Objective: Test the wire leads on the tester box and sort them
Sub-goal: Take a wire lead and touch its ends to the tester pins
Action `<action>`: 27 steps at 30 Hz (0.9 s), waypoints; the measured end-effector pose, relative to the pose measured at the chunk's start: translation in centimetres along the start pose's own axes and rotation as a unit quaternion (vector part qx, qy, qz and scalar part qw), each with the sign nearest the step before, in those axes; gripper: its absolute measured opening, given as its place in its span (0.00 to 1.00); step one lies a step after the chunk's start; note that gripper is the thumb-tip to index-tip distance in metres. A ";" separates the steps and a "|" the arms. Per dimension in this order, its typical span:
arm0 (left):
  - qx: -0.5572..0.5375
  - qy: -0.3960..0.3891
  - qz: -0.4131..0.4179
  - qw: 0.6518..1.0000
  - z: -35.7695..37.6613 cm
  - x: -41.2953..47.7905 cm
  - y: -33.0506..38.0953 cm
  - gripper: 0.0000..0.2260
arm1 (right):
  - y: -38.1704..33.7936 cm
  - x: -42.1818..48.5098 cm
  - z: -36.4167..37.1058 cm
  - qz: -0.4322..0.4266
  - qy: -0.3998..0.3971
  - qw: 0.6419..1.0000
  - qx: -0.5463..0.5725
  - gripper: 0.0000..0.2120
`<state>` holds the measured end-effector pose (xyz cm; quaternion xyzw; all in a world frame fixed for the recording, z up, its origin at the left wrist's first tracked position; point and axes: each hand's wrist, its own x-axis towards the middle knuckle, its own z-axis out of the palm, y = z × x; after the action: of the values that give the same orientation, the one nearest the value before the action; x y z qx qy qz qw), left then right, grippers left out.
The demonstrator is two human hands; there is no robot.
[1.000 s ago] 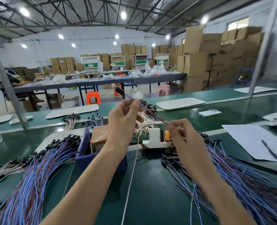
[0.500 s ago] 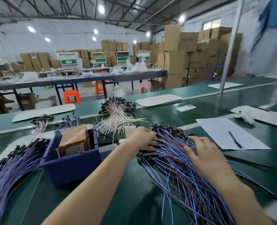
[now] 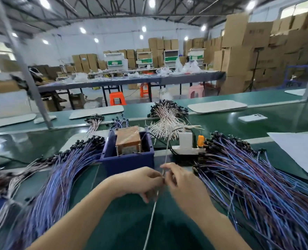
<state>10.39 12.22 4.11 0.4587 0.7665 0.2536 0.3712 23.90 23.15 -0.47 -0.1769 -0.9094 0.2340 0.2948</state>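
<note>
Green matting covers the bench [image 3: 124, 222], and low at its middle the left hand [image 3: 140, 181] and right hand [image 3: 183, 184] meet fingertip to fingertip, both with fingers curled in as if pinching. A thin pale cord [image 3: 150, 226] runs up from the near edge straight through the spot where they touch, but motion blur hides whether either hand grips it or some finer wire, so I cannot tell what they hold. Just beyond the hands sits a blue bin [image 3: 128, 162] with the brown tester box [image 3: 128, 140] standing inside it. Blue-and-purple wire leads [image 3: 254, 181] fan out in a broad heap right of the hands, and a second heap [image 3: 59, 170] of the same kind spreads to the left of the bin. Pale whitish leads [image 3: 167, 121] lie bunched behind the bin. A white power strip [image 3: 185, 151] carrying an orange plug [image 3: 200, 140] lies between bin and right heap. Farther right rest a sheet of paper [image 3: 297, 152] and a white phone [image 3: 252, 117].
</note>
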 end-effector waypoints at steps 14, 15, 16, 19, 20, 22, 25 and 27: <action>0.024 0.465 -0.184 0.866 -12.7 -10.9 -19.0 0.14 | -2.0 1.5 9.9 -0.029 -0.119 0.992 0.024 0.12; 0.042 0.488 -0.206 0.847 -13.3 -11.1 -20.1 0.13 | -2.0 1.5 9.9 -0.030 -0.118 0.992 0.025 0.12; 0.060 0.503 -0.227 0.832 -13.7 -11.3 -21.1 0.11 | -1.9 1.5 9.9 -0.030 -0.117 0.992 0.028 0.12; 0.073 0.507 -0.280 0.812 -14.6 -11.2 -23.2 0.09 | -1.8 1.5 10.0 -0.024 -0.119 0.992 0.034 0.12; 0.071 0.499 -0.290 0.814 -14.8 -11.1 -23.7 0.09 | -1.8 1.5 10.0 -0.022 -0.119 0.992 0.035 0.12; 0.047 0.475 -0.300 0.826 -14.9 -10.6 -24.5 0.13 | -1.7 1.5 10.0 -0.022 -0.117 0.992 0.034 0.12; -0.012 0.461 -0.305 0.833 -14.8 -10.0 -24.8 0.12 | -1.7 1.4 10.1 -0.021 -0.109 0.993 0.033 0.12; -0.041 0.475 -0.306 0.824 -14.8 -9.7 -25.1 0.13 | -1.7 1.4 10.2 -0.020 -0.106 0.994 0.033 0.12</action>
<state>-11.47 -8.42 -2.09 0.0081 0.9380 0.3445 0.0380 16.22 19.12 -6.27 -0.1227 -0.9309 0.2750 0.2069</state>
